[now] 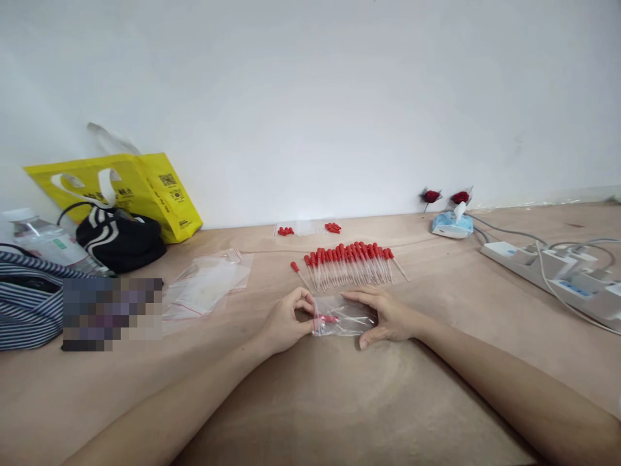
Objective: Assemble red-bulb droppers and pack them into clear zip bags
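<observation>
Nearest, on the table (310,401): pinching the red-lined end of 1 clear zip bag (345,325) in the grip of the left hand (287,320); spreading the grip of the right hand (392,316) around its other end. Already inside: bagged droppers (330,319), too jumbled for counting. Beyond, at left: flat zip bags (206,285), overlapping, uncountable. Still unbagged: roughly 20 loose droppers (353,264) in a row, plus 1 stray dropper (295,266) beside. Farthest, by the wall (310,116): 2 red clusters (285,231) on clear plastic, likely 2 bags done.
</observation>
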The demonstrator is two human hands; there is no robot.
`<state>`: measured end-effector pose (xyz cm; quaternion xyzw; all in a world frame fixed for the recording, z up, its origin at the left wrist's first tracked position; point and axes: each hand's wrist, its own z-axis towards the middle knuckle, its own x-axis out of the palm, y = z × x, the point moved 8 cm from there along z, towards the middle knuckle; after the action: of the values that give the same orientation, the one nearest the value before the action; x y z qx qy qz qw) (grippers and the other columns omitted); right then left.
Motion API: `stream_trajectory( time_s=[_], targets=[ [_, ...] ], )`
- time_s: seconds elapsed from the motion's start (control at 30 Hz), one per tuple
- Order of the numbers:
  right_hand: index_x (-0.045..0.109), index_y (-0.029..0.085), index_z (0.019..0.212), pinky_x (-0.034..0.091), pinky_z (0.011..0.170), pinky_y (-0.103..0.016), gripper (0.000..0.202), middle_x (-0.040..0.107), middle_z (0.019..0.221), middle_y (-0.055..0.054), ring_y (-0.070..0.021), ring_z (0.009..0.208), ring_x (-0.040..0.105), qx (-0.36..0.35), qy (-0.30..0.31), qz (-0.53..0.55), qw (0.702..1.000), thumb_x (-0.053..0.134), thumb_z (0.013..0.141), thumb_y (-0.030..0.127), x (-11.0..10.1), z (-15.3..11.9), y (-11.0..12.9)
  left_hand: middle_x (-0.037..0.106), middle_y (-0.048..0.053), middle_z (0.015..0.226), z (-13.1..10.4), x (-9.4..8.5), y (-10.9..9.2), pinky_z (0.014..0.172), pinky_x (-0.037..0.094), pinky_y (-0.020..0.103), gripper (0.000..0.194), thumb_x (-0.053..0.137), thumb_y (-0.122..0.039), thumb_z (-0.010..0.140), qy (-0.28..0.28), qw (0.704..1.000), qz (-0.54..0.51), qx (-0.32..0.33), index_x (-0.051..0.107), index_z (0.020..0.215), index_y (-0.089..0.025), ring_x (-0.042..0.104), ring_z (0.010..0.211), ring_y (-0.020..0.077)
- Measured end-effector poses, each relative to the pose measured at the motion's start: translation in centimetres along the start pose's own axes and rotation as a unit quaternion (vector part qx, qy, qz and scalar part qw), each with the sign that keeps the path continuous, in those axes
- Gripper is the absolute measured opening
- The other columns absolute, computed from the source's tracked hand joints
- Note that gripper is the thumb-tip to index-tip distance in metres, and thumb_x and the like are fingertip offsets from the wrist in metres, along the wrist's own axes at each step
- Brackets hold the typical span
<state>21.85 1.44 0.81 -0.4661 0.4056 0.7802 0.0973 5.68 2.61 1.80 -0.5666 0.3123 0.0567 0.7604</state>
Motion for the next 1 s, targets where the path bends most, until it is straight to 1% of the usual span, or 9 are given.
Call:
stream_trajectory(
  time_s=[0.13,0.27,0.33,0.43,0.5,0.6,0.67,0.8,1.0],
  targets=[
    [0.041,0.017,0.127,0.031,0.095,-0.042,0.089,0.046,0.125,-0.014,-0.0264,0.114,0.042,-0.007,-0.004,-0.005,1.0,0.065,0.054,0.063,0.1,0.4,0.4,0.066,-0.003,0.067,0.3,0.0,0.2,0.061,0.043,0.025,0.028,0.068,-0.024,0.061,-0.043,0.999,0.03,-0.007,0.045,0.076,-0.019,0.059,0.062,0.0143],
    [0.043,0.018,0.126,0.031,0.095,-0.043,0.087,0.046,0.125,-0.013,-0.0267,0.113,0.042,-0.009,-0.006,-0.011,1.0,0.064,0.054,0.063,0.0,0.3,0.4,0.065,0.0,0.073,0.7,-0.3,0.4,0.067,0.045,0.027,0.034,0.07,-0.024,0.06,-0.001,1.0,-0.004,0.014,0.047,0.083,-0.018,0.06,0.069,0.0155],
    [0.043,0.018,0.126,0.032,0.095,-0.043,0.087,0.045,0.126,-0.013,-0.0265,0.114,0.042,-0.015,-0.005,-0.013,1.0,0.064,0.055,0.063,0.0,0.3,0.4,0.063,0.001,0.075,1.0,-1.4,0.5,0.069,0.046,0.028,0.029,0.066,-0.025,0.064,0.012,0.999,0.012,0.032,0.049,0.085,-0.017,0.059,0.07,0.0157],
    [0.042,0.017,0.126,0.032,0.096,-0.043,0.086,0.044,0.127,-0.013,-0.0261,0.115,0.041,-0.024,-0.004,-0.015,1.0,0.064,0.056,0.062,0.0,0.3,0.6,0.058,0.003,0.078,2.1,-4.2,0.7,0.073,0.045,0.032,0.01,0.053,-0.024,0.076,-0.021,0.985,0.154,0.068,0.055,0.081,-0.016,0.056,0.075,0.0172],
    [0.042,0.017,0.126,0.032,0.096,-0.042,0.085,0.044,0.128,-0.013,-0.0259,0.115,0.041,-0.028,-0.002,-0.017,0.999,0.064,0.057,0.061,0.0,0.3,0.6,0.056,0.006,0.09,3.4,-5.5,0.8,0.081,0.041,0.037,0.015,0.046,-0.02,0.08,-0.029,0.959,0.258,0.111,0.058,0.088,-0.017,0.054,0.086,0.0197],
    [0.043,0.017,0.126,0.032,0.096,-0.043,0.083,0.045,0.127,-0.013,-0.0261,0.115,0.041,-0.029,0.0,-0.021,0.999,0.064,0.058,0.061,0.0,0.3,0.6,0.048,0.009,0.109,6.0,-6.0,1.6,0.091,0.035,0.042,0.027,0.046,-0.015,0.079,0.01,0.922,0.353,0.156,0.057,0.103,-0.021,0.046,0.103,0.0239],
    [0.043,0.017,0.126,0.032,0.095,-0.043,0.082,0.046,0.126,-0.013,-0.0266,0.114,0.041,-0.029,-0.001,-0.026,0.999,0.064,0.059,0.061,0.0,0.3,0.6,0.045,0.009,0.114,7.7,-5.9,2.5,0.093,0.032,0.044,0.026,0.047,-0.015,0.078,0.049,0.91,0.377,0.166,0.058,0.101,-0.021,0.041,0.108,0.0258],
    [0.042,0.019,0.126,0.033,0.095,-0.043,0.083,0.046,0.126,-0.013,-0.0265,0.113,0.042,-0.038,-0.004,-0.028,0.999,0.063,0.059,0.061,0.0,0.3,0.6,0.05,0.008,0.11,9.3,-6.0,3.6,0.09,0.036,0.038,0.012,0.049,-0.018,0.079,0.1,0.907,0.368,0.178,0.059,0.083,-0.018,0.045,0.104,0.0235],
    [0.045,0.017,0.124,0.032,0.096,-0.043,0.083,0.046,0.126,-0.013,-0.0266,0.114,0.042,-0.032,-0.006,-0.029,0.999,0.064,0.057,0.062,0.0,0.3,0.6,0.06,0.004,0.088,7.4,-7.3,4.3,0.078,0.042,0.031,0.013,0.045,-0.025,0.083,0.103,0.914,0.352,0.176,0.056,0.081,-0.018,0.055,0.084,0.0183]
  ],
)
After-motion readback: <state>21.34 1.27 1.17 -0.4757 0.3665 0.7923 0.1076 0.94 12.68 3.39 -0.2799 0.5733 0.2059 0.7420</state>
